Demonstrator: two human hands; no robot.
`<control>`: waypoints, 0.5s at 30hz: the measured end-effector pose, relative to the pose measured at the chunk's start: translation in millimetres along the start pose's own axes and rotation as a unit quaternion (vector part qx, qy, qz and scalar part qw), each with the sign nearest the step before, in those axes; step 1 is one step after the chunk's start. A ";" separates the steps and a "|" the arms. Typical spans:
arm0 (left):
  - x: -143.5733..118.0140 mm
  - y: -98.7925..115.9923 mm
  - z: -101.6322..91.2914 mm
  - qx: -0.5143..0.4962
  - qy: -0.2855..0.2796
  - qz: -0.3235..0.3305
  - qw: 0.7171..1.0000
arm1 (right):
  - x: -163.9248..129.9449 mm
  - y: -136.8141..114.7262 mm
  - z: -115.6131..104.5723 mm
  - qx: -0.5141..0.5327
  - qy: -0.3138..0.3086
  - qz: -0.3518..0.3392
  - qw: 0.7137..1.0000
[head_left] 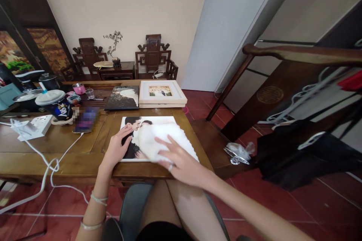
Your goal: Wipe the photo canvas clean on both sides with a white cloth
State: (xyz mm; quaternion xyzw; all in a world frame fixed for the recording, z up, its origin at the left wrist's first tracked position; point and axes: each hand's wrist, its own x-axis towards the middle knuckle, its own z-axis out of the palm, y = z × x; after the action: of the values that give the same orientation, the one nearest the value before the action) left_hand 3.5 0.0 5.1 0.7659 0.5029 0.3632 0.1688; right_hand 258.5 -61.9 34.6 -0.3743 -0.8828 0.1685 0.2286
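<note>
A photo (134,151) is laid flat on the table (90,147), close to the front edge. Its left side is touched by the left hand (119,144), which is held open and flat. The right part of the photo is covered by a white cloth (172,131). The cloth is touched on top by the right hand (181,161), held open with fingers spread. Behind the photo, a white frame (161,91) is set beside a dark board (118,99).
</note>
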 end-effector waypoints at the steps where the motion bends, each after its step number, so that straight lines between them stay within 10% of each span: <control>1: 0.2 0.1 0.0 0.002 -0.001 0.001 1.000 | -10.3 -10.5 0.3 0.001 -0.010 -0.030 1.000; 6: 0.1 1.5 -1.5 0.008 -0.011 0.008 1.000 | -20.6 -8.9 -8.5 0.017 -0.046 -0.049 0.998; 15: -0.5 4.5 -4.8 0.007 -0.014 0.011 1.000 | 65.0 79.2 -21.0 -0.033 0.036 0.093 0.994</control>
State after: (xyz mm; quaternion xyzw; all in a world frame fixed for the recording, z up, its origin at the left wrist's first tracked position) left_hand 2.8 -3.0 11.0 0.7776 0.4945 0.3509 0.1661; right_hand 275.8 41.3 33.1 -0.4681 -0.8404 0.1462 0.2306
